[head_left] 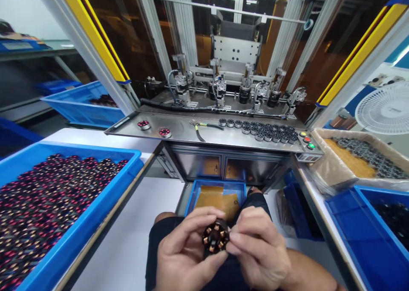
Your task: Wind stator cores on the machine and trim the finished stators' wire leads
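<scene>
A round black motor stator (pixel 216 237) with copper windings sits low in the middle, over my lap, its wound face turned up towards me. My left hand (pixel 188 248) is closed around its left side, thumb below and fingers above. At the stator's right edge, my right hand (pixel 258 244) is in a pinch, thumb and forefinger together against the rim. Whatever lies between those fingertips is hidden. Beyond the hands, on the steel ledge, two red-wound stators (pixel 165 132) lie at left, with green-and-black handled pliers (pixel 204 127) near the middle and rows of unwound cores (pixel 268 131) at right.
A blue bin (pixel 136 159) of wound stators stands at left. At right are a lined carton (pixel 332 178) of cores and another blue bin (pixel 345 223). A blue tray (pixel 191 197) lies below the ledge. Behind it stands a machine (pixel 236 52); push buttons (pixel 306 140) sit at right.
</scene>
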The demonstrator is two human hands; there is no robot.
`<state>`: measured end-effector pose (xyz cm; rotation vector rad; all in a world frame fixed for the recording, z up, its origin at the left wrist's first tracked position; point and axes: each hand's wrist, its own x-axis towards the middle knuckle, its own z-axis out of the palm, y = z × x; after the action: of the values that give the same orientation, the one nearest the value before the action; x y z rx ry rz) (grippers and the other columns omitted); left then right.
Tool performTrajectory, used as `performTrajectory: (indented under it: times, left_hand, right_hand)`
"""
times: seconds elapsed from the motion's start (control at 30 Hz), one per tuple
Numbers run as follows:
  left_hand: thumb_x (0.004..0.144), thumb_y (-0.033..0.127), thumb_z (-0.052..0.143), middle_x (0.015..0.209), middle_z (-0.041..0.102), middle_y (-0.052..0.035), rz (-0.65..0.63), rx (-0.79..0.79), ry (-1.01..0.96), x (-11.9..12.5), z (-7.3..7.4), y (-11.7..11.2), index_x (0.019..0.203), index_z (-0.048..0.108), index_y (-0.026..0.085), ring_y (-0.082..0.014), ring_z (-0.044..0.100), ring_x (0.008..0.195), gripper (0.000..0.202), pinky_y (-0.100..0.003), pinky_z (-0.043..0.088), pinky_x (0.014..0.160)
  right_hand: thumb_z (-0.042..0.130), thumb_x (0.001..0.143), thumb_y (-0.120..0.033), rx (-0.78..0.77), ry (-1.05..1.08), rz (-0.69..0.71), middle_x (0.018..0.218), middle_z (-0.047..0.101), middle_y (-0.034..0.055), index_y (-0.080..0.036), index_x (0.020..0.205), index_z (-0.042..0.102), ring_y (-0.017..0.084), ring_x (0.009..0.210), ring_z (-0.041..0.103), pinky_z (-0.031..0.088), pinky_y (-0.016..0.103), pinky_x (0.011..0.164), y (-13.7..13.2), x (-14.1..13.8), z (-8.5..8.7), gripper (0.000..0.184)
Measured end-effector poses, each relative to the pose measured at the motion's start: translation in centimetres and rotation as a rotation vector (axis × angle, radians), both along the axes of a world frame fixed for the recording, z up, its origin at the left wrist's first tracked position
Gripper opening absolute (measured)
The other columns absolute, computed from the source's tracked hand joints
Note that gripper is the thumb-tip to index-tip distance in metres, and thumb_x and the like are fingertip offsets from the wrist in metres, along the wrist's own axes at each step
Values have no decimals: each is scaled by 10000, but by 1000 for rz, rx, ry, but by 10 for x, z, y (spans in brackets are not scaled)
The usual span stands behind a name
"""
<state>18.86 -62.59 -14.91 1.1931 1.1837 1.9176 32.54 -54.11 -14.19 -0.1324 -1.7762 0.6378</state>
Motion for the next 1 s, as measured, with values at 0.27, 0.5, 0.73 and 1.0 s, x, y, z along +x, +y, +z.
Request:
performTrajectory:
  times: [0.27, 0.5, 0.73, 1.0]
  left_hand:
    - [703, 16, 789, 1147, 693, -31, 193, 84, 53, 15, -13, -1, 1112, 689, 300, -199, 729, 963, 508, -288, 626, 805]
    - [706, 583, 781, 1047, 688, -72, -175, -254, -210, -3, -7, -4, 1265, 578, 239, -217, 665, 925, 687, -284, 541, 811]
    - [852, 574, 635, 771, 651, -25, -433, -305, -398, -13, -8, -1, 1103, 637, 208, -153, 605, 677, 444, -270, 496, 641]
    - [849, 508, 671, 1067, 707, -57, -488, -168, -463, -15, -9, 0, 1088, 682, 275, -191, 690, 869, 334, -268, 538, 711]
  right_hand:
    - [572, 967, -241, -445, 25, -5, 741, 621, 42, -212, 882, 672, 154, 676, 607, 525, 280, 599, -18, -14, -1, 135]
    - [528, 979, -214, -246, -39, 43, 755, 619, 57, -171, 887, 636, 161, 698, 616, 533, 282, 604, 2, -11, -1, 148]
    - [518, 975, -176, -50, -165, -12, 713, 632, 55, -149, 871, 639, 140, 652, 595, 511, 252, 587, 13, -5, 10, 162]
    - [578, 899, -66, -106, -192, -81, 710, 642, 50, -139, 812, 649, 137, 670, 598, 490, 257, 624, 14, -2, 16, 134]
